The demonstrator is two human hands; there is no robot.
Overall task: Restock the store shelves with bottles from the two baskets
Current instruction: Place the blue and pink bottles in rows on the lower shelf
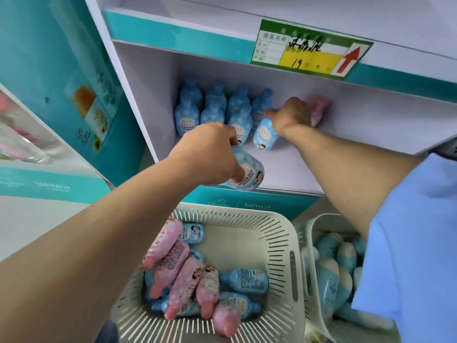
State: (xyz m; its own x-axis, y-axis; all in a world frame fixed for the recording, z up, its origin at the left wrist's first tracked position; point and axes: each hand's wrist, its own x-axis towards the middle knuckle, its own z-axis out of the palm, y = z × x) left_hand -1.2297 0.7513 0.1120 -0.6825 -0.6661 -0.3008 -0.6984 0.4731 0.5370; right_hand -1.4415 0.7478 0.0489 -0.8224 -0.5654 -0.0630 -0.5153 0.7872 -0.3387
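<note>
A blue bottle is hanging tilted over the front edge of the shelf. The left hand is gripping it from above, its fingers curling tightly round the upper part. Just behind it, a second blue bottle is leaning with its base at or near the shelf floor, and the right hand is pinching its neck. A pink bottle is showing just past that hand; I cannot tell whether the same hand is holding it too.

Against the back wall, the standing blue bottles are forming two close rows, touching one another. Below the shelf, the left basket is holding pink and blue bottles lying loose. The right basket beside it is showing blue ones only, so I judge that much restocking is waiting.

The risk is coming from both bottles arriving tilted and near each other. One could be knocking the other, or the front row, over, and a toppled bottle near the edge could be rolling off. The two arms are also working close together, so a bumped wrist could be loosening a grip.
</note>
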